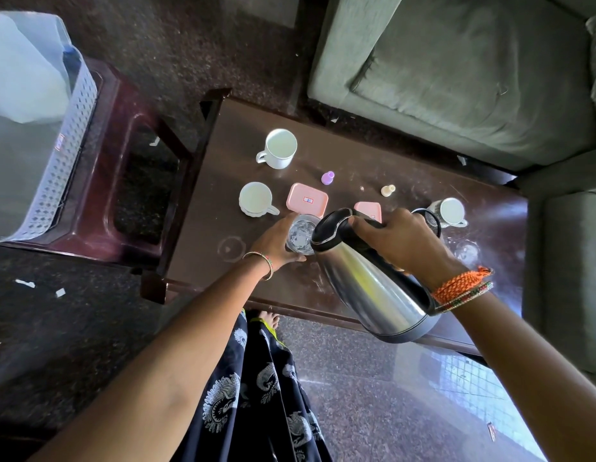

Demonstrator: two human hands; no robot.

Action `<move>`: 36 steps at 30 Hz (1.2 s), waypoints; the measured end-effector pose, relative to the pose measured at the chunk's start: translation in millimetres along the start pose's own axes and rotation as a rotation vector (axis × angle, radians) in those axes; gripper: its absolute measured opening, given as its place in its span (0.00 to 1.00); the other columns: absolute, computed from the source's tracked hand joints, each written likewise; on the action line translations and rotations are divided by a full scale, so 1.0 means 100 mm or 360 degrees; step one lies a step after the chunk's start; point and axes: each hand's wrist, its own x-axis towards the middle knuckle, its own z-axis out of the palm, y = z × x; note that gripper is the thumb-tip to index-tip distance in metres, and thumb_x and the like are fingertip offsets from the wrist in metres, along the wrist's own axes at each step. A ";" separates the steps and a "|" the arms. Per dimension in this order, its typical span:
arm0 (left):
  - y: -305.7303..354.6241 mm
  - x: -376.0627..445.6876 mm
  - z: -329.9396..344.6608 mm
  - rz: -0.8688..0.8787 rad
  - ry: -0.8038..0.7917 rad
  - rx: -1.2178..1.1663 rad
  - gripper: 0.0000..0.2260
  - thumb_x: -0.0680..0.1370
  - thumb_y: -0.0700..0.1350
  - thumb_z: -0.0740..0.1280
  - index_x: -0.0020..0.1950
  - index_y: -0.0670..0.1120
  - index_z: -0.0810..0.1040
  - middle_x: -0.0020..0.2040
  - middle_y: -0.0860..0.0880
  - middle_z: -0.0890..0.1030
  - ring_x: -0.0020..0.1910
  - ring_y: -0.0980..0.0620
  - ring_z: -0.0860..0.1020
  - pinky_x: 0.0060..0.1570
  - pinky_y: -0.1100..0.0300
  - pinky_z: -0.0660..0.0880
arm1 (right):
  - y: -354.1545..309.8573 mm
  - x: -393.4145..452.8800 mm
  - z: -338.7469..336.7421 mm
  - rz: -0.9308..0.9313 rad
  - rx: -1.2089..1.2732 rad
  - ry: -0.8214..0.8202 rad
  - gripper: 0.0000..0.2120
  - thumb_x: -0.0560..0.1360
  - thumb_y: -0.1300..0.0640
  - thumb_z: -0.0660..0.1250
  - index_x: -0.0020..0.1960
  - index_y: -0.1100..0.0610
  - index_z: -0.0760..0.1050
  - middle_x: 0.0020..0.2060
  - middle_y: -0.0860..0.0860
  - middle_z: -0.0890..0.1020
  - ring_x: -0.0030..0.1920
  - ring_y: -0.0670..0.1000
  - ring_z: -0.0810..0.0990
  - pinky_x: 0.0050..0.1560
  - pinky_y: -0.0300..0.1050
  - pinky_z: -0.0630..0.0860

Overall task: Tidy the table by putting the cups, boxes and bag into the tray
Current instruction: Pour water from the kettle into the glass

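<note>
My right hand [401,240] grips the black handle of a steel kettle [369,281], tilted with its spout over a clear glass [301,235]. My left hand [276,240] is wrapped around that glass on the dark table [323,285]. A white cup [279,148] stands at the far side, a second white cup [256,198] at the left, a third [451,211] at the right. One pink box [307,200] lies beyond the glass. Another pink box [368,208] is partly hidden by the kettle. A white plastic tray [61,151] holding a pale bag [23,68] sits on a maroon stool at the left.
A purple bottle [327,177] and a cream bottle [388,190] stand on the table. A black mesh strainer [429,220] lies by the right cup, another clear glass [466,251] near it. A grey sofa [456,68] borders the far and right sides.
</note>
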 end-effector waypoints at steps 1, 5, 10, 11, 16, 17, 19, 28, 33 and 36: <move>0.00 0.00 0.00 0.0013 0.0010 -0.0011 0.38 0.62 0.46 0.78 0.68 0.54 0.63 0.66 0.51 0.74 0.64 0.50 0.73 0.59 0.62 0.67 | 0.00 0.00 0.01 -0.0003 -0.0010 -0.0003 0.29 0.65 0.30 0.57 0.37 0.57 0.75 0.34 0.57 0.80 0.36 0.59 0.81 0.38 0.47 0.76; 0.02 -0.03 -0.01 0.0029 0.0029 -0.0038 0.36 0.61 0.46 0.78 0.65 0.56 0.64 0.64 0.52 0.76 0.62 0.51 0.74 0.57 0.62 0.68 | -0.02 0.03 0.02 0.0040 -0.0051 -0.0010 0.30 0.66 0.30 0.58 0.38 0.58 0.72 0.35 0.57 0.79 0.38 0.60 0.80 0.37 0.46 0.74; 0.02 -0.03 -0.01 0.0002 0.0023 -0.0056 0.36 0.62 0.46 0.77 0.65 0.56 0.64 0.64 0.52 0.76 0.62 0.52 0.74 0.57 0.62 0.68 | -0.03 0.01 0.05 0.0039 -0.0105 0.0015 0.31 0.64 0.28 0.56 0.36 0.58 0.70 0.35 0.57 0.79 0.36 0.60 0.80 0.35 0.45 0.74; 0.02 -0.04 -0.01 -0.0001 0.0029 -0.0059 0.36 0.62 0.46 0.77 0.65 0.56 0.64 0.64 0.52 0.76 0.62 0.52 0.74 0.56 0.62 0.68 | -0.03 0.02 0.05 0.0043 -0.0117 0.0010 0.32 0.63 0.28 0.56 0.37 0.58 0.71 0.36 0.58 0.79 0.37 0.60 0.80 0.37 0.46 0.75; 0.02 -0.06 0.00 -0.0014 0.0056 -0.0068 0.36 0.62 0.46 0.77 0.65 0.56 0.64 0.64 0.53 0.76 0.61 0.53 0.74 0.55 0.64 0.66 | -0.05 0.05 0.04 0.0066 -0.0161 0.0016 0.35 0.62 0.27 0.56 0.41 0.60 0.74 0.39 0.60 0.81 0.40 0.61 0.81 0.42 0.49 0.78; 0.02 -0.06 0.01 -0.0011 0.0055 -0.0068 0.35 0.62 0.46 0.77 0.65 0.56 0.64 0.64 0.52 0.76 0.61 0.53 0.74 0.55 0.64 0.66 | -0.05 0.05 0.03 0.0062 -0.0158 0.0004 0.35 0.62 0.27 0.55 0.42 0.60 0.74 0.39 0.60 0.81 0.40 0.61 0.81 0.42 0.50 0.78; 0.02 -0.06 0.01 -0.0017 0.0044 -0.0085 0.35 0.63 0.46 0.77 0.65 0.55 0.64 0.64 0.52 0.75 0.62 0.53 0.74 0.56 0.63 0.67 | -0.05 0.06 0.02 0.0057 -0.0152 -0.0034 0.37 0.61 0.27 0.54 0.44 0.60 0.75 0.40 0.60 0.82 0.41 0.61 0.82 0.45 0.52 0.81; -0.04 -0.07 0.03 -0.0159 0.0020 -0.0176 0.31 0.66 0.42 0.76 0.65 0.48 0.68 0.63 0.48 0.77 0.60 0.48 0.76 0.62 0.54 0.73 | 0.03 -0.05 0.01 0.0069 -0.0118 0.0058 0.35 0.60 0.26 0.54 0.31 0.60 0.75 0.28 0.57 0.78 0.31 0.58 0.79 0.31 0.45 0.72; -0.07 -0.09 0.03 -0.0204 0.0009 -0.0114 0.31 0.68 0.43 0.75 0.68 0.46 0.67 0.66 0.46 0.75 0.62 0.46 0.75 0.64 0.50 0.72 | 0.10 -0.10 0.01 0.0066 -0.0010 0.0114 0.35 0.61 0.26 0.56 0.30 0.59 0.75 0.25 0.55 0.78 0.28 0.56 0.78 0.30 0.44 0.72; -0.07 -0.10 0.02 -0.0219 0.0011 -0.0081 0.31 0.68 0.43 0.75 0.69 0.47 0.67 0.66 0.46 0.75 0.62 0.46 0.75 0.62 0.55 0.72 | 0.14 -0.15 0.02 0.0106 0.0027 0.0159 0.35 0.61 0.26 0.56 0.29 0.60 0.76 0.24 0.53 0.77 0.26 0.54 0.77 0.27 0.43 0.71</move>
